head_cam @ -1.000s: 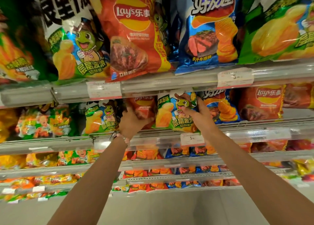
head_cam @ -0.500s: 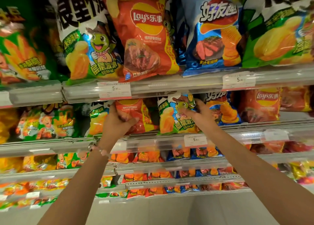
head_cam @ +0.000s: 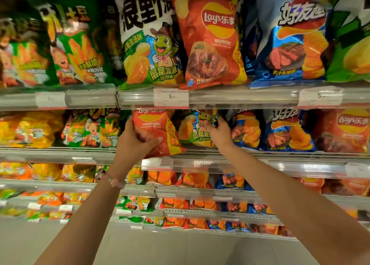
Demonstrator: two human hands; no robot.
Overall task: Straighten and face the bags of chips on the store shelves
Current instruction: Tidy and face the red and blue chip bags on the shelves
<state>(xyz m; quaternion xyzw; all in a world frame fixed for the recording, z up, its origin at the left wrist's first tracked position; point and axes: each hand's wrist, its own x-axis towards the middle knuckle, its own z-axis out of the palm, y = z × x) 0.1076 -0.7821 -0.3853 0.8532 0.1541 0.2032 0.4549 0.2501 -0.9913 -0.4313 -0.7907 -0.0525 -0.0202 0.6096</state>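
On the second shelf from the top, my left hand [head_cam: 134,142] grips a red Lay's bag [head_cam: 158,128] from its left side, thumb across the lower front; the bag leans forward over the shelf lip. Just to its right stands a green frog-mascot chip bag [head_cam: 192,130]. My right hand [head_cam: 217,131] pinches that bag's upper right edge. Blue steak-flavour bags [head_cam: 288,130] and another red Lay's bag [head_cam: 342,128] stand further right on the same shelf.
The top shelf carries large bags: green [head_cam: 76,48], frog-mascot [head_cam: 148,40], red Lay's [head_cam: 212,38], blue [head_cam: 294,40]. Price tags [head_cam: 171,97] sit on clear shelf rails [head_cam: 240,97]. Lower shelves hold several small bags. Grey floor [head_cam: 180,250] lies below.
My left hand has taken hold of the red Lay's bag and pulled it forward and left. My right hand stays on the frog bag. The view has moved closer and to the left.
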